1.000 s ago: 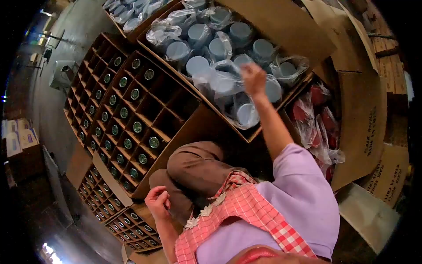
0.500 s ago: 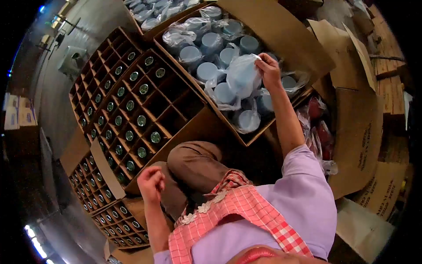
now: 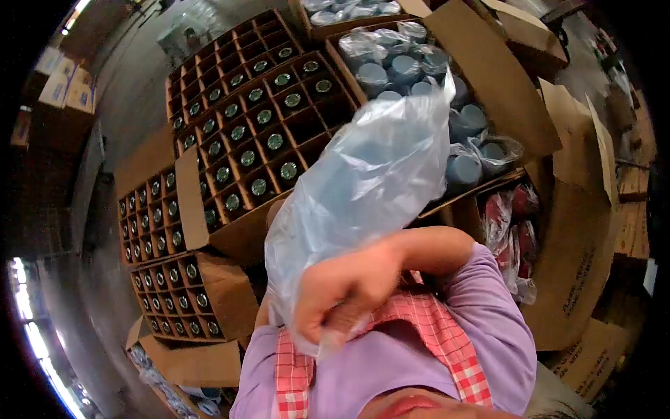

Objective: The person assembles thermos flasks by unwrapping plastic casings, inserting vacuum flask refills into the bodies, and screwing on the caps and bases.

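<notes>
My right hand [image 3: 349, 290] is close to the camera in front of my chest, its fingers pinched on the end of a clear plastic bag [image 3: 370, 174]. The bag stretches up and to the right, and something pale blue shows through it. Its exact shape cannot be made out. My left hand is hidden behind the bag; only a bit of that forearm [image 3: 262, 313] shows. Beyond the bag, an open carton [image 3: 457, 195] holds several blue round-topped items [image 3: 405, 70] in clear plastic. To its left stands a divided carton [image 3: 307, 129] with glass pieces [image 3: 288, 170] in many cells.
More divided cartons [image 3: 230, 290] with glass pieces stand at the left. Red plastic-wrapped items [image 3: 513, 216] sit right of the blue ones, beside a large cardboard flap [image 3: 579, 258]. Another carton of wrapped items [image 3: 349, 26] is at the back. Stacked boxes [image 3: 66, 80] stand far left.
My right hand has lifted a bagged blue item out of the carton and brought it to my chest. My left hand has gone out of sight behind the bag. The view has shifted.
</notes>
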`<state>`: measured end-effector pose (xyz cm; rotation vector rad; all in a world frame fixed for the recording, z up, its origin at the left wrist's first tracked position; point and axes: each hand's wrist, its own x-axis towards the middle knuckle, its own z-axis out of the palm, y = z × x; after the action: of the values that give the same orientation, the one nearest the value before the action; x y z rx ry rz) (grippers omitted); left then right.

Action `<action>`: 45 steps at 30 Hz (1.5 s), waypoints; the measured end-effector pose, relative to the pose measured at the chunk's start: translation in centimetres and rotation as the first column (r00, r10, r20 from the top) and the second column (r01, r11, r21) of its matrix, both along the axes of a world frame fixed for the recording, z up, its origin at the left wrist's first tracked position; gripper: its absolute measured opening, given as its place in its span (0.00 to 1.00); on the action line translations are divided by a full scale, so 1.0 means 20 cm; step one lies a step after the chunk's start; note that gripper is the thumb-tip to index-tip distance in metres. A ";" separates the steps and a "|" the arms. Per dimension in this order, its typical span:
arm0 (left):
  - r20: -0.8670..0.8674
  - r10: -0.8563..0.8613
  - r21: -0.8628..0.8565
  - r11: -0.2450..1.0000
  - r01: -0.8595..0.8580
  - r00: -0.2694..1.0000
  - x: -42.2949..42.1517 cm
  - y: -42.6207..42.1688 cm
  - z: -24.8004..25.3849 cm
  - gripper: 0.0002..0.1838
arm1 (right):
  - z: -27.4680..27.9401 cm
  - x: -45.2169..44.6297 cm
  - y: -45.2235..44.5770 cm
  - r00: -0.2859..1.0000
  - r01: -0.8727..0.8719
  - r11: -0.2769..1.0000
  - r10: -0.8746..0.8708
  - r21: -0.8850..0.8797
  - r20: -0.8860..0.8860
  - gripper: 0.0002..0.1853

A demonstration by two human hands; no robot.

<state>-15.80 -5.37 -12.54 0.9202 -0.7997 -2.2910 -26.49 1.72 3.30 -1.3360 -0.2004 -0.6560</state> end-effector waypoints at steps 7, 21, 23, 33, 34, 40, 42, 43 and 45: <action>0.097 0.059 -0.296 0.955 -0.028 0.994 0.18 -0.03 0.12 0.31 | 0.02 -0.31 0.04 -0.121 0.884 -0.131 -0.991 -0.449 0.052 0.21; 0.208 0.199 -0.558 0.829 -0.051 0.958 0.62 0.11 0.25 0.47 | -0.05 -0.45 -0.55 0.207 0.896 0.026 -0.908 0.443 -0.365 0.09; 0.485 0.391 -0.758 0.635 0.152 0.782 0.54 0.20 0.36 0.38 | -0.09 -0.65 -0.59 -0.161 0.987 -0.162 -0.986 0.011 -0.048 0.10; 0.286 0.568 -0.479 0.782 -0.399 0.771 0.66 0.17 0.03 0.08 | -2.32 -0.63 0.09 -0.513 0.582 0.439 -0.456 -0.685 -0.728 0.29; 0.315 0.570 -0.475 0.787 -0.394 0.759 0.64 0.17 0.07 0.08 | -2.35 -0.54 0.16 -0.436 0.614 0.653 -0.186 -0.442 -0.880 0.26; 0.336 0.532 -0.526 0.791 -0.314 0.777 0.56 0.17 0.16 0.08 | -1.73 -0.47 -0.11 -0.023 0.876 0.475 -0.126 -0.081 -0.992 0.11; 0.368 0.532 -0.543 0.789 -0.289 0.762 0.52 0.15 0.18 0.08 | -1.32 -0.51 -0.24 0.127 0.972 0.229 -0.317 0.054 -0.940 0.11; 0.345 0.529 -0.558 0.780 -0.284 0.775 0.48 0.14 0.20 0.09 | -1.08 -0.51 -0.26 0.134 0.991 0.088 -0.533 0.103 -0.835 0.12; 0.314 0.517 -0.569 0.774 -0.278 0.796 0.42 0.15 0.23 0.09 | -0.67 -0.49 -0.27 0.033 0.995 -0.007 -0.920 0.099 -0.391 0.14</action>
<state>-7.42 -2.46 -7.90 1.2502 -1.1794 -1.3875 -36.29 -3.76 -10.10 -0.9730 1.2134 -1.6566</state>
